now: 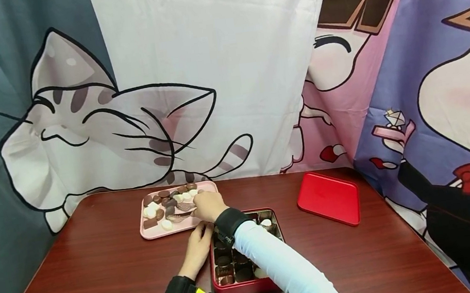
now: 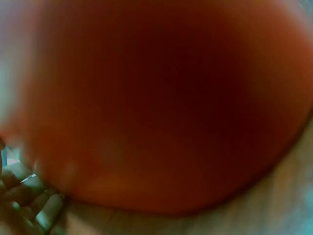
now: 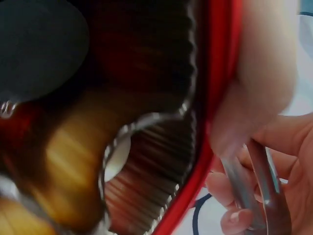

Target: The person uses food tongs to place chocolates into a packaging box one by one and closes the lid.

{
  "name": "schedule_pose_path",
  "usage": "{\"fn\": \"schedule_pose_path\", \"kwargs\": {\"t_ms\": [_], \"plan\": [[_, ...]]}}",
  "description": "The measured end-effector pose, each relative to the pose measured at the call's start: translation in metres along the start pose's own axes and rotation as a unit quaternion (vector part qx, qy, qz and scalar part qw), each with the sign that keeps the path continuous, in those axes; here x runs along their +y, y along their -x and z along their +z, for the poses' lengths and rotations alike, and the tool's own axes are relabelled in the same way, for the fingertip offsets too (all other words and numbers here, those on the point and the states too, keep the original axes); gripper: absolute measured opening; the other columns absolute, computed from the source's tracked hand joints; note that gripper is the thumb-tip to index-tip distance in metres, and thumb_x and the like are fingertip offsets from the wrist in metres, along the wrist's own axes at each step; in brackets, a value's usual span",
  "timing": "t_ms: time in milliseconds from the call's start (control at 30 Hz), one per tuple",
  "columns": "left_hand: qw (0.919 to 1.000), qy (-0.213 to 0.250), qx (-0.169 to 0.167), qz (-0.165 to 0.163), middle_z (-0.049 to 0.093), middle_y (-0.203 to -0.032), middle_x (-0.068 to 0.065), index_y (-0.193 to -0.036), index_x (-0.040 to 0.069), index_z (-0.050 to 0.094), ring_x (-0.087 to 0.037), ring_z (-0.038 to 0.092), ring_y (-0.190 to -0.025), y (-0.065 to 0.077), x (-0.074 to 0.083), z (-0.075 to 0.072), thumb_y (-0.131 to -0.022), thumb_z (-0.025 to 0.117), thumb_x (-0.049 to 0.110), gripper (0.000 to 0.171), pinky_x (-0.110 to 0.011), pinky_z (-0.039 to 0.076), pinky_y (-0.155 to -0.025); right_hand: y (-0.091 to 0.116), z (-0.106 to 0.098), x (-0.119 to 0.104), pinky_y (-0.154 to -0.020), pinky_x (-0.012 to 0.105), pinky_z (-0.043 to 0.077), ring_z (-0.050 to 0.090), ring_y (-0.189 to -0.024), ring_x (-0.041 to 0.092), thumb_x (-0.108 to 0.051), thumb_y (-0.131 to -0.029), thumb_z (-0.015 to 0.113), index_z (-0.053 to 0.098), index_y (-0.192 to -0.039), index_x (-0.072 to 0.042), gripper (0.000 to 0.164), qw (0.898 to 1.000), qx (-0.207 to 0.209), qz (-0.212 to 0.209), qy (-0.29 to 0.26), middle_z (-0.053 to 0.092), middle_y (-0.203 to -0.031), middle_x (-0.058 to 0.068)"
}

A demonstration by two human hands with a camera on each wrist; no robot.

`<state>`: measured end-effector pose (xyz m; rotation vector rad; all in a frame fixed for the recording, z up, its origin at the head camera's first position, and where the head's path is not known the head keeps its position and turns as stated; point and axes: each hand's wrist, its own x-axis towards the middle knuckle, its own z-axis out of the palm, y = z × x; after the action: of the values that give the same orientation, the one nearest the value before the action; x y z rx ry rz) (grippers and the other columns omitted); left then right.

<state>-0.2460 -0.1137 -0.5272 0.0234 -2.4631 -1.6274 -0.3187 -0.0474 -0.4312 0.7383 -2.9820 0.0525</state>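
My right hand [image 1: 208,206] reaches across the red tin to the pink tray [image 1: 157,231], holding metal tongs [image 1: 179,216] whose leaf-shaped ends lie low among the chocolates [image 1: 151,209]. Those are brown, dark and white pieces. The right wrist view shows the tongs [image 3: 275,200] between curled fingers, beyond the tin's rim [image 3: 222,54]. My left hand [image 1: 197,250] rests with extended fingers at the far left corner of the tin [image 1: 239,290]. Its blurred red wall fills most of the left wrist view. Whether anything sits between the tong ends is hard to tell.
Inside the tin is a divided liner [image 1: 272,217] holding dark, brown and white pieces, partly hidden by the right sleeve [image 1: 282,260]. A red lid [image 1: 329,198] lies on the brown table [image 1: 115,278] to the right. Behind hangs a printed curtain [image 1: 230,69].
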Motion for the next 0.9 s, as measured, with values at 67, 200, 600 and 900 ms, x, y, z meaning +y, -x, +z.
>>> {"fn": "schedule_pose_path", "kwargs": {"t_ms": [67, 200, 600, 900], "plan": [[1.0, 0.005, -0.001, -0.001, 0.067, -0.129, -0.024, -0.128, -0.001, 0.063, -0.039, 0.061, -0.124, 0.0, -0.001, 0.001, -0.107, 0.047, 0.022, 0.035, -0.052, 0.049, -0.105, -0.002, 0.004, -0.002, -0.074, 0.033, 0.059, 0.073, -0.092, 0.016, -0.04, -0.088, 0.076, 0.079, -0.09, -0.019, 0.021, 1.0, 0.016, -0.008, 0.01, 0.073, -0.103, -0.001], [0.9998, 0.018, -0.006, 0.004, 0.062, -0.137, -0.028, -0.138, -0.006, 0.056, -0.043, 0.057, -0.131, -0.001, -0.001, 0.002, -0.106, 0.046, 0.018, 0.041, -0.056, 0.045, -0.111, -0.001, 0.007, -0.005, -0.073, 0.03, 0.059, 0.074, -0.086, 0.015, -0.04, -0.087, 0.078, 0.078, -0.087, -0.02, 0.02, 0.998, 0.052, -0.023, 0.029, 0.074, -0.098, -0.003], [0.9999, 0.01, -0.002, -0.003, 0.069, -0.128, -0.021, -0.126, 0.002, 0.065, -0.037, 0.062, -0.123, 0.001, -0.002, 0.002, -0.107, 0.046, 0.024, 0.034, -0.05, 0.049, -0.105, 0.003, -0.005, 0.004, -0.073, 0.036, 0.06, 0.074, -0.095, 0.015, -0.038, -0.088, 0.077, 0.079, -0.094, -0.022, 0.017, 0.999, 0.041, 0.0, 0.007, 0.076, -0.104, -0.004], [0.9998, 0.018, -0.003, -0.002, 0.065, -0.135, -0.024, -0.133, 0.001, 0.063, -0.041, 0.059, -0.129, 0.001, -0.001, 0.001, -0.108, 0.047, 0.025, 0.038, -0.055, 0.048, -0.108, 0.041, -0.055, 0.049, -0.08, 0.04, 0.058, 0.071, -0.098, 0.021, -0.036, -0.092, 0.073, 0.078, -0.114, -0.02, 0.027, 0.997, 0.043, -0.014, -0.063, 0.071, -0.106, 0.002]]}}
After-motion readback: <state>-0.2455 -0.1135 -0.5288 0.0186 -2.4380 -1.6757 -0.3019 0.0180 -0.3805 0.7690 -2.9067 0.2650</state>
